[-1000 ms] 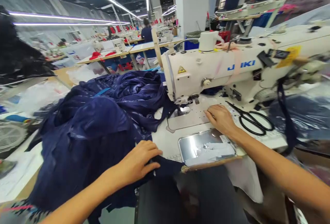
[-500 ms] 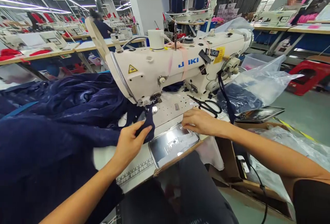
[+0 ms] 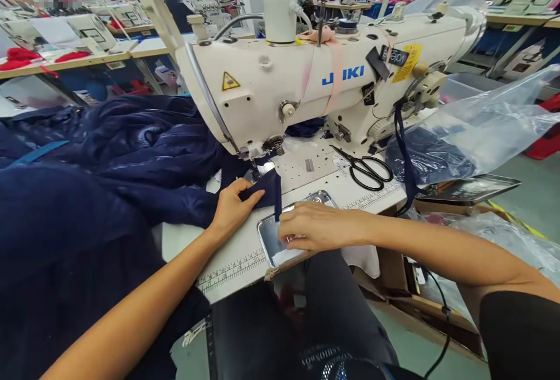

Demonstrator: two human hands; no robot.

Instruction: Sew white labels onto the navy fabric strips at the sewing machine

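My left hand (image 3: 236, 205) pinches the edge of navy fabric (image 3: 265, 190) between thumb and fingers, just in front of the needle area of a white sewing machine (image 3: 271, 88). A folded corner of the fabric sticks out to the right of the thumb. My right hand (image 3: 312, 225) is over a shiny metal tray (image 3: 265, 234) at the table's front edge. Its fingers are curled together close to pale pieces in the tray, and what they hold, if anything, is hidden. Black scissors (image 3: 370, 171) lie on the machine bed behind my right hand.
A large heap of navy fabric (image 3: 109, 146) covers the table's left side. Clear plastic bags (image 3: 476, 135) and a dark tray (image 3: 475, 188) stand at the right, above cardboard boxes (image 3: 394, 281). A ruler tape (image 3: 231, 269) runs along the front edge.
My right hand has moved left and down over the metal tray. The fabric corner by my left hand now lies flatter and reaches further right. The view has shifted closer to the machine.
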